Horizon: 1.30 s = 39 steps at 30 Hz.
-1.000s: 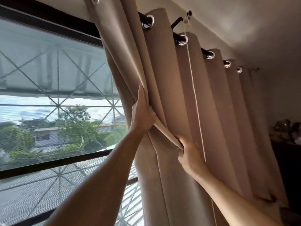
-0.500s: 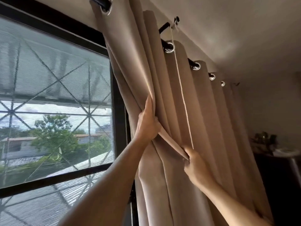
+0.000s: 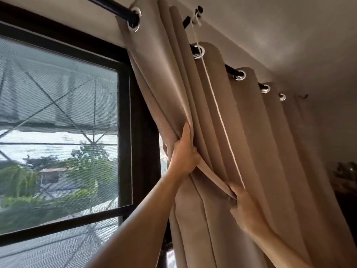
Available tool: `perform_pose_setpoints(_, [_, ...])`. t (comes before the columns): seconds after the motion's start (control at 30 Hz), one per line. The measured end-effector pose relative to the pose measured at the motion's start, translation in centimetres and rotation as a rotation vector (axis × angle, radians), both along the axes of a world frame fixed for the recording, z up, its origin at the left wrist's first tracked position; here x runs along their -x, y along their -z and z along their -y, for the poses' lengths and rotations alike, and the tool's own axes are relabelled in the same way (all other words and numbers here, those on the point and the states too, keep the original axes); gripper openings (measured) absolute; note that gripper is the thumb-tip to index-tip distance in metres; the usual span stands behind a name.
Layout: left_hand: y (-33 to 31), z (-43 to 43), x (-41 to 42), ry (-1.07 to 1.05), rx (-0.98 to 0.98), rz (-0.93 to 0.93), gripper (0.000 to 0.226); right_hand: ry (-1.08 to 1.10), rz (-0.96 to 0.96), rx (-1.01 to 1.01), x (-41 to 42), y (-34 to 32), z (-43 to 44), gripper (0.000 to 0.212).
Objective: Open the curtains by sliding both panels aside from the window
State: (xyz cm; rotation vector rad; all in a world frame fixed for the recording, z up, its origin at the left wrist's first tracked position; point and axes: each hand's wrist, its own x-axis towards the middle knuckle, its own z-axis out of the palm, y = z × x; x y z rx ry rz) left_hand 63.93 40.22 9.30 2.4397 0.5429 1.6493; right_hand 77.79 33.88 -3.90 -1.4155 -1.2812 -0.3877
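**Both hands gripping the beige curtain beside the window**

The fingers of the left hand [image 3: 183, 153] are held together and curled into a fold of the curtain [image 3: 251, 151], the thumb lying up along the cloth, so a bunch of fabric is clamped in the palm. The right hand [image 3: 244, 207] sits lower and to the right; its fingertips are pinched on the hemmed edge of the same panel, which runs as a taut strip from one hand to the other. Both bare forearms reach up from the bottom of the view.

The curtain is a plain beige panel gathered into deep pleats at the right of the window [image 3: 58, 132], hanging from metal rings [image 3: 199, 52] threaded on a black rod [image 3: 123, 12]. The leftmost ring sits on the rod above the window's upper right corner, and cloth slants down from it to the left hand. A thin white cord [image 3: 218, 113] hangs from a small fitting near the rod and runs down the pleats to about the right hand.

The window has a dark frame and a mesh screen with crossed bars behind it; trees and rooftops show outside, somewhat blurred. A pale ceiling [image 3: 270, 26] slopes above the rod. In the dim right corner some objects stand on a dark piece of furniture [image 3: 347, 200], possibly a shelf, too dark to make out.
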Motion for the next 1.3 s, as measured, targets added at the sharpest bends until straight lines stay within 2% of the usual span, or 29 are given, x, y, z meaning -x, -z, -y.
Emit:
perform_pose_setpoints(0.23, [0.2,-1.5,-4.5,-0.023,-0.021,0.038,0.082,-0.023,0.035,-0.027,-4.2,0.3,-1.7,0.041])
perform_pose_setpoints(0.43, [0.8,-1.8,-4.2,-0.060,-0.044,0.051,0.082,-0.170,0.013,-0.034,-4.2,1.7,-3.5,0.058])
perform_pose_setpoints(0.53, [1.5,-1.9,-3.1,-0.074,-0.013,0.054,0.084,-0.230,0.009,-0.041,-2.9,2.7,-3.9,0.056])
perform_pose_setpoints(0.77, [3.0,-0.5,1.1,-0.142,-0.022,0.080,0.085,-0.347,0.021,-0.070,0.9,4.7,-4.0,0.057])
perform_pose_setpoints(0.9, [3.9,1.0,3.4,-0.212,-0.018,0.018,0.094,-0.401,0.073,-0.084,3.2,5.7,-2.6,0.054])
perform_pose_setpoints(1.0, [5.1,1.9,5.7,-0.113,0.038,-0.048,0.099,-0.490,0.044,-0.040,4.8,6.6,-1.2,0.053])
perform_pose_setpoints(1.1, [7.0,3.5,8.9,0.053,0.108,-0.097,0.091,-0.717,-0.076,0.036,5.8,6.7,1.1,0.061])
perform_pose_setpoints(1.2, [9.3,5.6,13.6,-0.056,0.111,-0.092,0.083,-0.952,-0.177,0.028,7.5,6.2,3.7,0.072])
perform_pose_setpoints(1.3, [14.8,9.3,20.9,-0.175,0.174,-0.002,0.089,-0.953,-0.153,-0.080,9.2,4.7,7.1,0.078])
